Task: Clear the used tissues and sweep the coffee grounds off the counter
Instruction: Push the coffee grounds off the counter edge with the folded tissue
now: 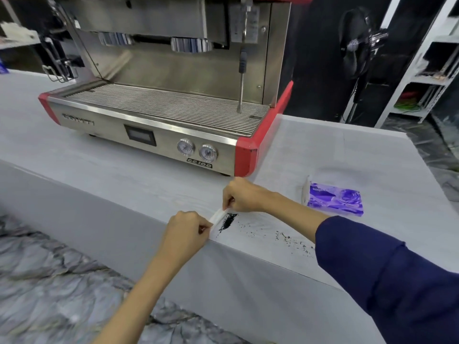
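on the pale grey surface point(149, 184), left hand point(185, 230) and right hand point(242, 196) pinch the limp white folded tissue point(218, 217) by its ends against loose black coffee grounds point(227, 222)

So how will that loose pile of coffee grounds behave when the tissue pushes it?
The coffee grounds look fine and dry, so they likely smear and scatter; specks already trail rightward. The tissue, stretched between left hand and right hand, seems floppy and may ride over some.

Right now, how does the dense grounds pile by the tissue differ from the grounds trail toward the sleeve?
The dense pile is a compact black streak; the trail is sparse separate specks. The pile lies against the folded tissue pinched by both hands, left and right; the trail lies apart from it. Both sit on the counter near its front edge.
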`<state>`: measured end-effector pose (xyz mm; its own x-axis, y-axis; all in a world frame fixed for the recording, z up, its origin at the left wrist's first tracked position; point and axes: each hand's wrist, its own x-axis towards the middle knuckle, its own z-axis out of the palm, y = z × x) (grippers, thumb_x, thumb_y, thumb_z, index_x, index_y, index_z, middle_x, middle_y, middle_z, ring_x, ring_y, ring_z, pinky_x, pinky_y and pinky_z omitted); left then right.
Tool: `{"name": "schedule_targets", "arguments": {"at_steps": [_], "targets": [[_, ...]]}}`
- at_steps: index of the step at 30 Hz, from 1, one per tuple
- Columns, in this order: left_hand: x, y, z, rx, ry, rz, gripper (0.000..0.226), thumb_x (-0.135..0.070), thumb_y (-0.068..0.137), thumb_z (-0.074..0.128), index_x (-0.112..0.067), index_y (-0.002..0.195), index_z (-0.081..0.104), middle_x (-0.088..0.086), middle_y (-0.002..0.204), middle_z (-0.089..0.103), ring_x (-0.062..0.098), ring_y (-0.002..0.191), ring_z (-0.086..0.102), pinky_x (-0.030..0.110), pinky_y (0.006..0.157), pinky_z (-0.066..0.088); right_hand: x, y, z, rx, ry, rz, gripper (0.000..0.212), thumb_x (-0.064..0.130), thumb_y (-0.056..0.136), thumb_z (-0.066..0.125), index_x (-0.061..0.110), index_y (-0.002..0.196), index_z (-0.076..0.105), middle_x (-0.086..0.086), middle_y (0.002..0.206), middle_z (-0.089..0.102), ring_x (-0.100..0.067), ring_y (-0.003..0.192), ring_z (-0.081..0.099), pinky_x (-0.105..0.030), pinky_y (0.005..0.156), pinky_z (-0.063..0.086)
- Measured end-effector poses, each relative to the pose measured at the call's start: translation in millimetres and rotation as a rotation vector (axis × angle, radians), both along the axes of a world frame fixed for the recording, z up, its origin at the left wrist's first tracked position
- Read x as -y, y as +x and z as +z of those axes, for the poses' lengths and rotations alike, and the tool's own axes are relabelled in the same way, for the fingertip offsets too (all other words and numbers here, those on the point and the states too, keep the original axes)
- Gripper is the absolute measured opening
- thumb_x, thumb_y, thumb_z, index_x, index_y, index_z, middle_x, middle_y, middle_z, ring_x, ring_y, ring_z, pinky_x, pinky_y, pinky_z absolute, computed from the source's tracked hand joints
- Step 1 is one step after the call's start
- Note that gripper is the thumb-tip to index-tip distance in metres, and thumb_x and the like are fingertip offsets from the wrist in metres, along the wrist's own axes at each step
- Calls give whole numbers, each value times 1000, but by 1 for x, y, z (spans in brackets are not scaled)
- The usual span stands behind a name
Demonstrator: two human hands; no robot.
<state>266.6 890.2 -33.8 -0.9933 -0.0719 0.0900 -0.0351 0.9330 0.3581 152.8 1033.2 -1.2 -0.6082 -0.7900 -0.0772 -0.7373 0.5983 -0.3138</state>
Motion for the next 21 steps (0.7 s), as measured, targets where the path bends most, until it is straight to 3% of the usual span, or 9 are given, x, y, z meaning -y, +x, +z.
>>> {"name": "schedule_targets", "arguments": {"at_steps": [7,15,21], "targets": [[-16,6,2,-39,-36,20,17,-23,83,58,-19,86,75,2,77,75,26,75,64,31,65,46,-5,2,-1,-13,14,5,23,-10,76,55,0,87,73,-14,93,74,-25,88,66,-37,79,55],[-29,7,6,-13,32,23,16,-17,78,60,-18,84,75,3,77,75,25,76,67,37,72,53,-16,1,-2,0,2,-1,25,-10,75,54,1,86,74,-13,92,75,-23,88,66,-28,75,51],[-27,8,4,-30,78,33,13,-19,77,62,-21,78,75,-1,74,75,18,72,68,29,65,50,-18,3,-1,14,-11,-10,28,-13,74,52,0,86,73,-14,92,75,-24,88,66,-35,81,53]]}}
